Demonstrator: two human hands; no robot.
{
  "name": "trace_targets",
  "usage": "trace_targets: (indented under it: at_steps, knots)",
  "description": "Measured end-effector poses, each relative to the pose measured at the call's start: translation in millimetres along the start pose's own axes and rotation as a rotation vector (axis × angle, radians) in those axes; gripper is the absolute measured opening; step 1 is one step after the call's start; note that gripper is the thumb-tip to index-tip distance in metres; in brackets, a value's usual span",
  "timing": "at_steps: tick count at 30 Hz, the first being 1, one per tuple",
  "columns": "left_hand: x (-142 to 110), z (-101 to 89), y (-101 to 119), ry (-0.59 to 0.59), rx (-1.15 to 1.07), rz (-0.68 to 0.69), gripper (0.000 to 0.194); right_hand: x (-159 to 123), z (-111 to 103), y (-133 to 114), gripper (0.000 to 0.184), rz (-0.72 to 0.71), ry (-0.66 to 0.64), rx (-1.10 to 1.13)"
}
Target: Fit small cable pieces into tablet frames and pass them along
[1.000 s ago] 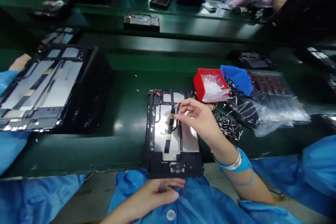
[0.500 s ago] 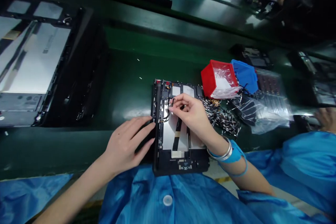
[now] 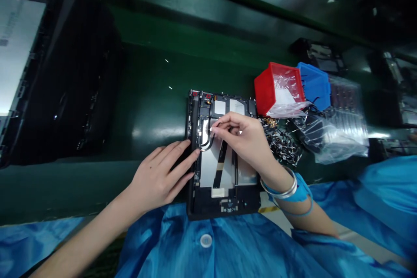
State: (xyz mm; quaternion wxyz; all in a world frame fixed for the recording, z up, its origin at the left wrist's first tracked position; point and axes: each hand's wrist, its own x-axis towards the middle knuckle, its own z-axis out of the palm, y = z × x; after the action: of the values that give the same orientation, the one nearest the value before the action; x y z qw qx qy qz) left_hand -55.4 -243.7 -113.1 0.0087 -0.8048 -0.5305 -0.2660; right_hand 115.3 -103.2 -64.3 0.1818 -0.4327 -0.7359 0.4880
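Note:
An opened tablet chassis (image 3: 224, 200) lies face down at the near edge of the green bench, its silver plate and black flex cables exposed. My right hand (image 3: 244, 137) hovers over its upper middle, fingers pinched on a thin black cable (image 3: 208, 141) that curves across the plate. My left hand (image 3: 163, 176) rests flat against the chassis's left edge, fingers stretched out and touching the frame.
A red bin (image 3: 276, 87) and a blue bin (image 3: 314, 84) stand right of the chassis, beside loose small parts (image 3: 282, 145) and plastic bags (image 3: 339, 134). A large black stack of chassis (image 3: 65, 91) fills the left. A green conveyor (image 3: 202, 13) runs behind.
My left hand has come up from my lap to the chassis's left edge. My right hand has moved left with the cable, lower on the plate. The view has tilted downward.

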Motion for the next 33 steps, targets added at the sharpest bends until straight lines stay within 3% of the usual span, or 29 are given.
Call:
trace_targets:
  at_steps: [8, 16, 25, 33]
  knots:
    - [8, -6.2, 1, -0.027, 0.059, 0.011, 0.030, 15, -15, -3, 0.007, -0.062, -0.053, -0.166]
    - [16, -9.4, -2, -0.117, 0.059, 0.083, 0.043, 29, -16, -6, 0.008, -0.007, -0.171, -0.108]
    - [15, -4.9, -13, -0.122, 0.004, 0.135, 0.045, 31, -14, -4, 0.009, -0.010, -0.153, -0.120]
    - [23, -5.3, -19, -0.213, -0.062, 0.206, 0.045, 29, -11, -3, 0.009, -0.043, -0.129, -0.169]
